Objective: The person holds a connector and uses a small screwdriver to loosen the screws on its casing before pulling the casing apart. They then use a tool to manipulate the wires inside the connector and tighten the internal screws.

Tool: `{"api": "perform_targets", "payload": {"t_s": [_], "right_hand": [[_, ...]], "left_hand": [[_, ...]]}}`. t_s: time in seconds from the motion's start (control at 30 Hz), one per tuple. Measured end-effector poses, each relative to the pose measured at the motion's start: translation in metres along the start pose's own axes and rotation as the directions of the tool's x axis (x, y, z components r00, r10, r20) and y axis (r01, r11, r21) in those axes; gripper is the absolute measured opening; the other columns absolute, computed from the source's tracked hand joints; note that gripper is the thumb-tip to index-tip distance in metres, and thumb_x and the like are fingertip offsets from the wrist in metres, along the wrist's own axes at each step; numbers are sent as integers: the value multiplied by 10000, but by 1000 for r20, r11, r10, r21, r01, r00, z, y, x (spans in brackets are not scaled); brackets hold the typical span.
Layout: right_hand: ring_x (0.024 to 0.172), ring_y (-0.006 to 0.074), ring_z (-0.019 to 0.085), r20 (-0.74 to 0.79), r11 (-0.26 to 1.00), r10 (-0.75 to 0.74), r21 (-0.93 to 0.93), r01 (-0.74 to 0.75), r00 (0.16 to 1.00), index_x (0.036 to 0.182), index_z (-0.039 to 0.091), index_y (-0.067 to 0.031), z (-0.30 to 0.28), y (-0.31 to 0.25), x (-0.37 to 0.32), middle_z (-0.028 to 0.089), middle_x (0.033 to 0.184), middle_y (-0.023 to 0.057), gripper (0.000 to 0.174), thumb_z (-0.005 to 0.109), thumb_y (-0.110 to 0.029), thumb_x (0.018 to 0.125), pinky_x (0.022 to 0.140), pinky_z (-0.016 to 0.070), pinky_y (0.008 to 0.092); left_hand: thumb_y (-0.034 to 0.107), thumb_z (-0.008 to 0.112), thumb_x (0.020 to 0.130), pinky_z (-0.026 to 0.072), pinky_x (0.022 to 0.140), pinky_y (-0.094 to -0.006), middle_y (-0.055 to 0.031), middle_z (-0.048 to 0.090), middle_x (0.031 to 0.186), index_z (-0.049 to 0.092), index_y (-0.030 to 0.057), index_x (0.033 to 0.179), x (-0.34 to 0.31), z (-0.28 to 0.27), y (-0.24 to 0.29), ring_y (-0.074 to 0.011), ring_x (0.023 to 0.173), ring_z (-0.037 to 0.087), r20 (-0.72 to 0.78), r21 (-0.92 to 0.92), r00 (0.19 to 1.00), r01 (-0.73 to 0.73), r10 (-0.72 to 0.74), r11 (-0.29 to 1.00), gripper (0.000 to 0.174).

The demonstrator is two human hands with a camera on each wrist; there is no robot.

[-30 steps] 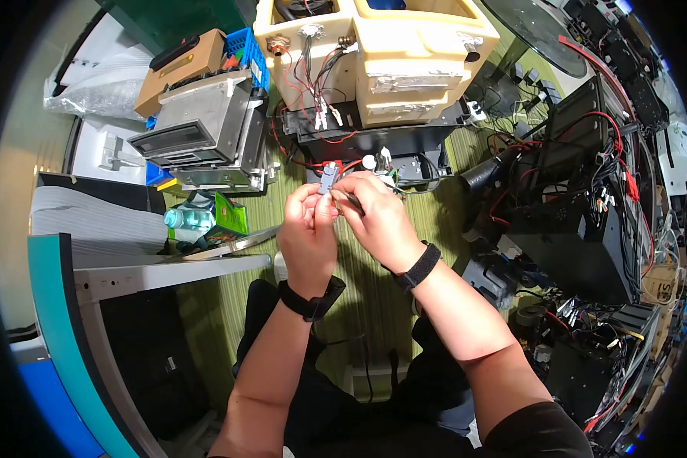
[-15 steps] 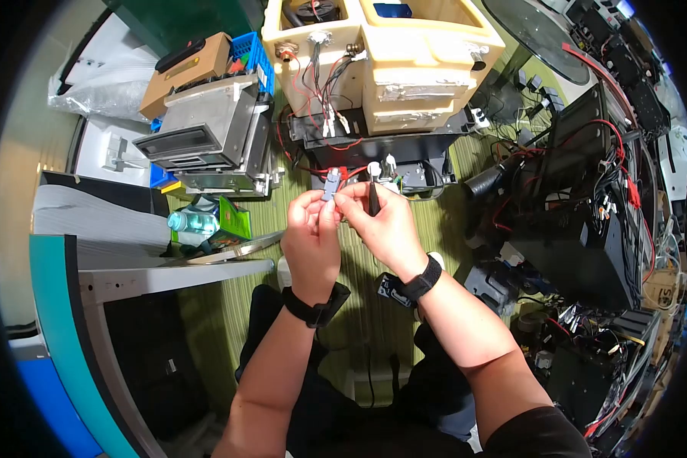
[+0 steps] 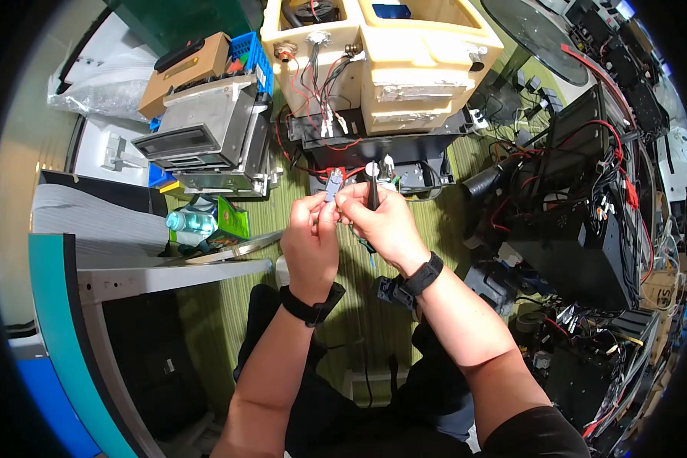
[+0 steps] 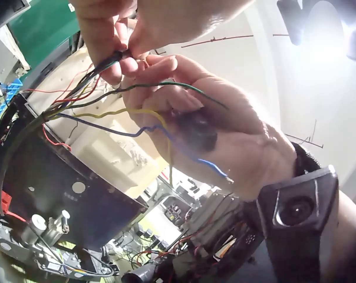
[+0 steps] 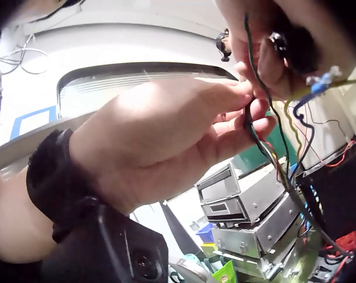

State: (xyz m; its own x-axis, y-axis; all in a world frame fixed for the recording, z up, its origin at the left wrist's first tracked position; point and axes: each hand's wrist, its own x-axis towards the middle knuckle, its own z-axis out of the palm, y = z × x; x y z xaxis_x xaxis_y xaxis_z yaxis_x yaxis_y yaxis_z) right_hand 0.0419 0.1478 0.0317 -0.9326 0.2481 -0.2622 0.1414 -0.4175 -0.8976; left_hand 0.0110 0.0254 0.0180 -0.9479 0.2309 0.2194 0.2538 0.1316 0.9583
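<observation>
My left hand (image 3: 311,243) pinches a small grey connector (image 3: 333,185) near its lower end, with a dark multi-wire cable (image 4: 110,60) between the fingers. Against it, the fingertips of my right hand (image 3: 385,229) pinch a thin wire at the connector's lower end. A slim black tool (image 3: 372,195) is also held in the right hand, pointing up past the knuckles. Loose green (image 4: 195,90), yellow (image 4: 116,112) and blue (image 4: 193,156) wires hang from the cable beside the right hand. Fingers hide the spot where wire and connector meet.
Ahead stands a cream housing (image 3: 412,72) on a black base (image 3: 389,147), wires dangling from it. Stacked metal boxes (image 3: 187,137) and a bottle (image 3: 191,221) are at left. Black equipment with cables (image 3: 572,237) crowds the right side. A grey metal frame (image 3: 168,272) runs at lower left.
The black tool, mostly hidden by the right hand a second ago, now stands upright above it. Loose wires now show below the right hand. Both hands stay together at the connector.
</observation>
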Motion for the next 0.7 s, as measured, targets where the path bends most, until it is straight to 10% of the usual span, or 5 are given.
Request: {"api": "perform_targets", "payload": {"t_s": [0.1, 0.27, 0.7], "right_hand": [[549, 2, 457, -8, 998, 61, 33, -60, 998, 949, 654, -42, 1, -2, -1, 619, 734, -38, 138, 650, -175, 912, 487, 359, 169], [730, 68, 612, 19, 997, -47, -60, 48, 999, 980, 621, 9, -1, 1, 3, 652, 808, 21, 115, 621, -89, 920, 665, 505, 216], [687, 101, 629, 16, 894, -245, -384, 232, 969, 931, 614, 32, -1, 5, 5, 659, 790, 76, 115, 623, -79, 902, 644, 519, 268]], "left_hand": [[67, 571, 937, 517, 645, -249, -107, 661, 847, 567, -26, 1056, 0, -2, -5, -132, 752, 654, 4, 14, 1000, -2, 2, 1000, 151], [33, 537, 948, 514, 703, -248, -111, 644, 895, 534, -56, 1085, 1, -4, 4, -125, 800, 634, 46, -63, 998, 41, -38, 997, 164], [58, 534, 959, 518, 693, -232, -116, 644, 946, 518, -37, 1076, 9, -9, -2, -116, 797, 627, 144, -343, 961, 271, -235, 899, 152]]}}
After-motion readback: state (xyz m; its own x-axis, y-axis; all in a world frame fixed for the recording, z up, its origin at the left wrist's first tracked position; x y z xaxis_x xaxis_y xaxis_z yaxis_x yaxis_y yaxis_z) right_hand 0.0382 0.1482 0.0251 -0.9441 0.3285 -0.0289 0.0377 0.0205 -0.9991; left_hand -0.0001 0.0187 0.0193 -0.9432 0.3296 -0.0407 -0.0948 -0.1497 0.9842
